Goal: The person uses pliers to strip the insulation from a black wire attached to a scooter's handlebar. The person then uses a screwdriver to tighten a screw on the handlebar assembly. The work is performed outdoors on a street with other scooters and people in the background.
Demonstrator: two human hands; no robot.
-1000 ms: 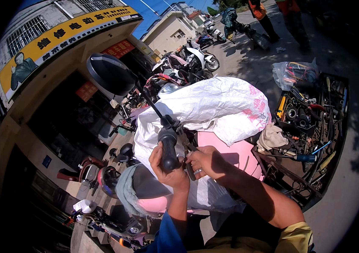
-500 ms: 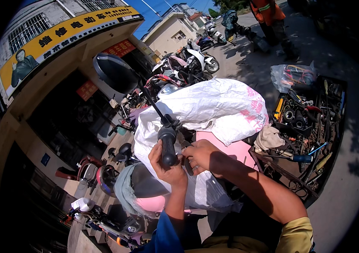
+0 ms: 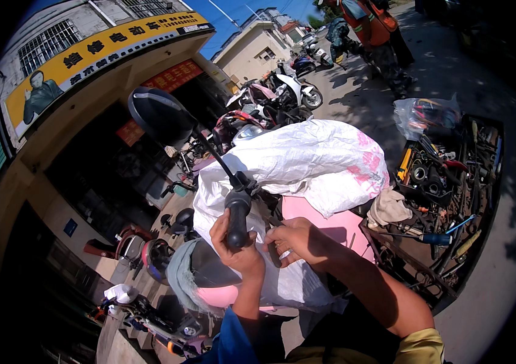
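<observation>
My left hand [image 3: 242, 259] wraps its fingers round the black rubber handlebar grip [image 3: 238, 225] of a scooter. A black rear-view mirror [image 3: 159, 118] rises on its stalk from the same bar. Just right of the grip, my right hand [image 3: 301, 240] is closed on a dark, narrow tool [image 3: 273, 256], mostly hidden by the fingers, so its kind is unclear. Beneath both hands lies a white woven sack [image 3: 306, 159] draped over the scooter's front. Pink body panels [image 3: 326, 229] show beside and below it. Grey-green cloth [image 3: 184, 276] hangs at the lower left.
A tool tray [image 3: 404, 267] full of hand tools stands at the right, with a beige rag [image 3: 389, 207] at its edge and a clear plastic bag [image 3: 426, 116] behind. Parked scooters [image 3: 291, 88] line the shopfront. A person in an orange vest [image 3: 374, 29] stands on the road.
My right hand has shifted slightly right and down, away from the grip, still closed on the tool. My left hand stays on the grip. The orange-vested person has moved left and farther into view.
</observation>
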